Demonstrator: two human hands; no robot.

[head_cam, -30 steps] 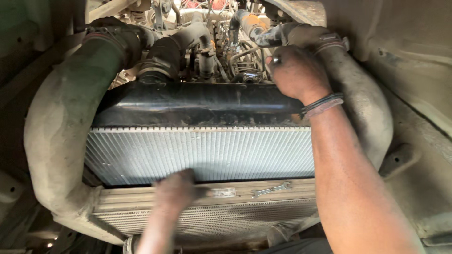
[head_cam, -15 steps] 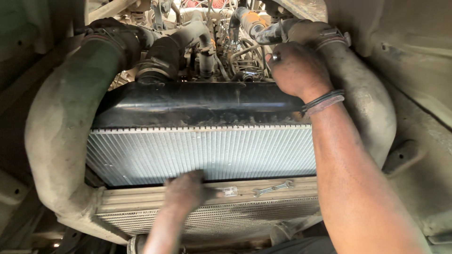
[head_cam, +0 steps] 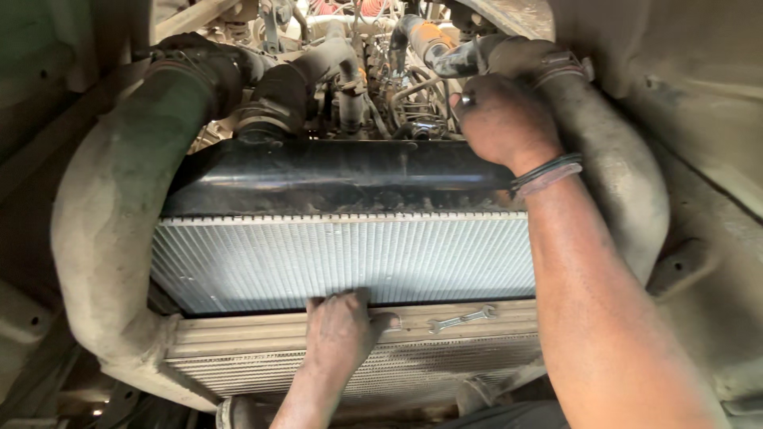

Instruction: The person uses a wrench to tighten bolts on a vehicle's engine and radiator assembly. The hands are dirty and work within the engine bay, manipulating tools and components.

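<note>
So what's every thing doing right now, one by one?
Silver finned radiator: wedged among hoses, black top tank dirty.
Small metal spanner: lying loose on the lower cooler.
Big dusty grey hose: joined up top.
Left hand: pressing the radiator's bottom edge.
Right hand: gripping near the hose.

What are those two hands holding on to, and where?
The left hand grips the radiator by its lower edge. The right hand grips its black top tank at the far corner.
</note>
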